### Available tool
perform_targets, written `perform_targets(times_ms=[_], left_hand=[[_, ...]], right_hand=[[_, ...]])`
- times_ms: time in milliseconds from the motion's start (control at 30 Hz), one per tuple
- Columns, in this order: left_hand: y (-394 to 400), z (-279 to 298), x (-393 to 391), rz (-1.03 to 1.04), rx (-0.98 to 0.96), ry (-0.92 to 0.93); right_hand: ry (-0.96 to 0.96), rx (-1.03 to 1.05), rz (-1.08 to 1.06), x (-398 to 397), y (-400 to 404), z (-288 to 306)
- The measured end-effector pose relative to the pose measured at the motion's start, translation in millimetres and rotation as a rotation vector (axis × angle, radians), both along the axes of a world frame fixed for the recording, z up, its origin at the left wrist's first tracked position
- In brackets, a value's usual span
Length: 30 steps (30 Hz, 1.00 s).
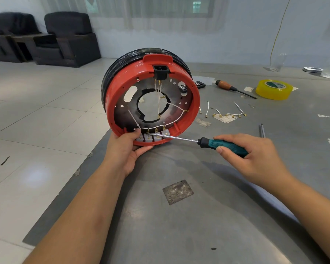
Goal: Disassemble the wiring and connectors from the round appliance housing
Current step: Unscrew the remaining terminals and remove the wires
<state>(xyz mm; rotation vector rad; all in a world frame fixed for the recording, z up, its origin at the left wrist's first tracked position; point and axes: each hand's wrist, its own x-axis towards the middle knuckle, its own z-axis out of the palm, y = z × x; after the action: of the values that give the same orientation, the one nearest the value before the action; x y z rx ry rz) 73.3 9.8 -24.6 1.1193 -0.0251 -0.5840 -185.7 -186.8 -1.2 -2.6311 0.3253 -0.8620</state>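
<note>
The round red housing [111, 103] stands on edge on the grey table, its open side facing me. White wires [176, 107] with brass terminals run from a black socket [160, 71] at the top to a row of white switch blocks [152, 137] along the bottom rim. My left hand [125, 149] grips the lower rim, thumb inside next to the blocks. My right hand [253, 155] holds a teal-handled screwdriver [225, 145]; its tip touches a brass terminal [148, 132] on the blocks.
Loose wires with terminals [227, 113] lie on the table right of the housing. Behind them are an orange-handled screwdriver [231, 87], a yellow tape roll [273, 89] and a black bit case [199, 84]. A metal rod [262, 130] lies near my right hand. Dark armchairs stand far left.
</note>
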Motion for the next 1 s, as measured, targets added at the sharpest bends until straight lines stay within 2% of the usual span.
perform_targets(times_ms=[267,467,700,1000], left_hand=[[0.2,-1.3,2.1,0.003,-0.015,0.081],[-2.1,-1.4,1.5,0.018,-0.005,0.060],[-1.8,-2.7,0.9,0.015,0.011,0.021],[-0.8,-0.8,-1.0,-0.006,0.015,0.000]], right_hand=[[-0.017,-0.091,0.024,4.2,7.1,0.7],[-0.084,0.029,0.017,1.3,2.8,1.1],[-0.077,0.064,0.014,-0.2,-3.6,0.2],[-0.037,0.001,0.004,-2.1,2.7,9.7]])
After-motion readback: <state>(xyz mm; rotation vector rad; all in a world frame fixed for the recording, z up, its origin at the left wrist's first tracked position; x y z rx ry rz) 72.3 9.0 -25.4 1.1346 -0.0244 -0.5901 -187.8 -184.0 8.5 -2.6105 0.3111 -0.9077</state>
